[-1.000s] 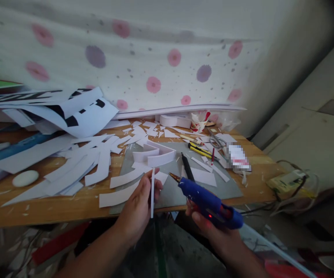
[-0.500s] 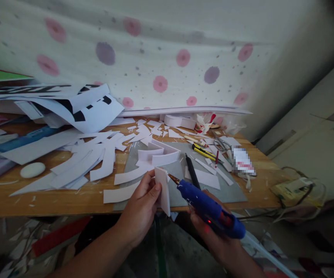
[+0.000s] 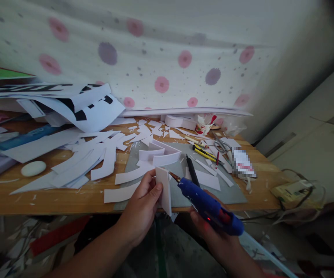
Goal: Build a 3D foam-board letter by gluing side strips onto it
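My left hand [image 3: 145, 200] pinches a small white foam board piece [image 3: 163, 190], held upright just over the table's front edge. In my right hand [image 3: 210, 227] is a blue hot glue gun [image 3: 207, 204], its small red light lit and a long clear glue stick [image 3: 267, 253] coming out of its rear. The gun's metal nozzle is at the upper right edge of the piece; whether it touches cannot be made out. Behind my hands, a folded white strip shape [image 3: 167, 158] stands on the grey cutting mat [image 3: 230, 195]. A curved white strip [image 3: 129, 175] lies beside it.
A black pen-like tool [image 3: 192, 170], a yellow utility knife [image 3: 205, 153] and scissors [image 3: 221, 144] lie on the right. White offcuts [image 3: 80, 166] cover the left, near a white oval object [image 3: 33, 168]. A paper cup [image 3: 204, 126] stands at the back; a power strip [image 3: 295, 192] is at right.
The view has shifted very slightly. My hands, the board piece and the glue gun keep nearly the same positions, with the nozzle still by the piece's upper edge.
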A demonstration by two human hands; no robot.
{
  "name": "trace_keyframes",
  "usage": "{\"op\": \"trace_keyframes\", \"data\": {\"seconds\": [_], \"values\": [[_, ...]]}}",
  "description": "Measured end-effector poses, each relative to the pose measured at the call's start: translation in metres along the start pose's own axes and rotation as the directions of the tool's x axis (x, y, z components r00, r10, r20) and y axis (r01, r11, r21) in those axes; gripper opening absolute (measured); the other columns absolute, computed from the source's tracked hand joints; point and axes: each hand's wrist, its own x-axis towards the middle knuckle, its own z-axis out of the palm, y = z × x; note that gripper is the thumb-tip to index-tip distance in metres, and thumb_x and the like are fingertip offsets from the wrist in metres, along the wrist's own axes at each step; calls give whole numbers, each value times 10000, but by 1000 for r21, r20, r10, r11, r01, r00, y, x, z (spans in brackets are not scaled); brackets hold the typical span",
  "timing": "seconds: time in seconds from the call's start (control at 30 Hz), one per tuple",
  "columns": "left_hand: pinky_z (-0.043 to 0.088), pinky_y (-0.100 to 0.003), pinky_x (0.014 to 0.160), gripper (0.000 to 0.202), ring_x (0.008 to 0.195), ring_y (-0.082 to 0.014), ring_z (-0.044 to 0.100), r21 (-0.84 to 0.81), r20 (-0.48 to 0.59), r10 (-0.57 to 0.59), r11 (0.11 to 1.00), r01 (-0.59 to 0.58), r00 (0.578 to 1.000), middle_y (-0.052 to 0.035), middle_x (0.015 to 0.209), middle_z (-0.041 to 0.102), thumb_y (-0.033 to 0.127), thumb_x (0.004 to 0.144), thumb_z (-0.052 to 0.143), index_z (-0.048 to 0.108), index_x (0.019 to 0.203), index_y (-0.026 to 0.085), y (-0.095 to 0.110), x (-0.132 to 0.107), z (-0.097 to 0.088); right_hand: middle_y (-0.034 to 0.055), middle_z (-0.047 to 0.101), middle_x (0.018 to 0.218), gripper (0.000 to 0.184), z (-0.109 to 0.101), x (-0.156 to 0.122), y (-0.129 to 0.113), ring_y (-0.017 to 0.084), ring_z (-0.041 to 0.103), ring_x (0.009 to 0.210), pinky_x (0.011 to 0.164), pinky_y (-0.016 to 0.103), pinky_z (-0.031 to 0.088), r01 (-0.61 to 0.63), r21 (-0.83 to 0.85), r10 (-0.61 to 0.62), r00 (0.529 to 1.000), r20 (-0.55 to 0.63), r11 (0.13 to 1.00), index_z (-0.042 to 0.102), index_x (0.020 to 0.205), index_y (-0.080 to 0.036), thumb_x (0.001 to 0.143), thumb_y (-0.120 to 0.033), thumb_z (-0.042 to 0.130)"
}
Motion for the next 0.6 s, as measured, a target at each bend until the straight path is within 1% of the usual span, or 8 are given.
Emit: {"op": "trace_keyframes", "data": {"seconds": [0.13, 0.3, 0.43, 0.5, 0.6], "values": [[431, -223, 689, 325, 825, -153, 542, 2, 0, 6, 1000, -6, 1000, -31, 952, 612, 294, 810, 668, 580, 1118, 239, -1, 1, -1, 18, 622, 713, 159, 1, -1, -1, 209, 595, 686, 623, 325, 510, 11, -31, -11, 1000, -4, 999, 602, 678, -248, 740, -360, 695], [430, -208, 667, 298, 789, -137, 531, 2, 0, 22, 1000, -22, 1000, -22, 899, 596, 279, 830, 646, 583, 1119, 237, -2, 2, -1, 22, 608, 704, 199, 0, 1, -1, 190, 579, 647, 608, 311, 487, 77, -74, -76, 997, 16, 994, 570, 640, -240, 761, -365, 666], [437, -216, 669, 299, 771, -140, 537, -5, -1, 38, 999, -38, 999, -17, 852, 594, 286, 820, 658, 590, 1107, 235, 0, 3, -2, 25, 623, 733, 164, -3, 2, 3, 177, 585, 638, 595, 292, 477, 167, -135, -154, 983, 100, 977, 578, 672, -234, 796, -327, 631], [440, -220, 666, 305, 741, -135, 537, -10, -18, 44, 999, -44, 999, -9, 808, 592, 287, 805, 677, 600, 1096, 231, 1, 3, -2, 26, 630, 749, 140, -4, 2, 5, 177, 592, 646, 597, 286, 479, 190, -145, -175, 978, 114, 971, 588, 695, -232, 804, -314, 625], [449, -224, 680, 305, 755, -135, 556, -24, -42, 57, 998, -58, 997, -13, 843, 617, 272, 797, 689, 610, 1089, 230, 3, 4, -3, 20, 631, 749, 123, -3, 0, 5, 171, 594, 645, 590, 274, 471, 199, -152, -183, 977, 112, 968, 599, 720, -233, 817, -308, 608]]}}
